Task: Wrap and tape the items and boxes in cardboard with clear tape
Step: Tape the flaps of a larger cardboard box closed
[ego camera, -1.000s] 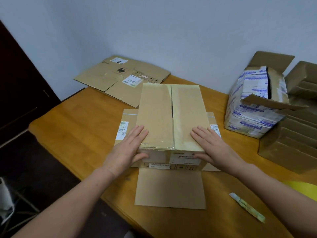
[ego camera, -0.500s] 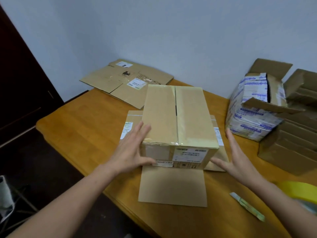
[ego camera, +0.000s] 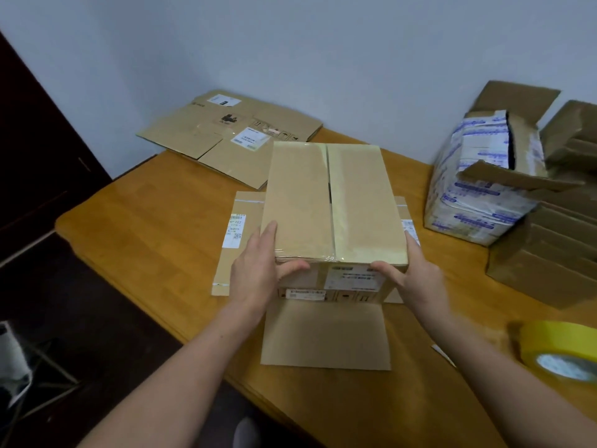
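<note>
A brown cardboard box, its top seam sealed with clear tape, stands on a flattened cardboard sheet in the middle of the wooden table. My left hand holds the box's near left corner, fingers along the side and thumb across the front face. My right hand holds the near right corner the same way, thumb on the front label. A yellowish tape roll lies at the right near edge.
A flattened carton with labels lies at the back left, overhanging the table. At the right stand an open box with white-and-blue packages and a stack of brown cartons. The table's near left edge drops to a dark floor.
Both hands left the top of the box and moved to its near side corners. The right hand swung out to the right first, then closed in on the corner.
</note>
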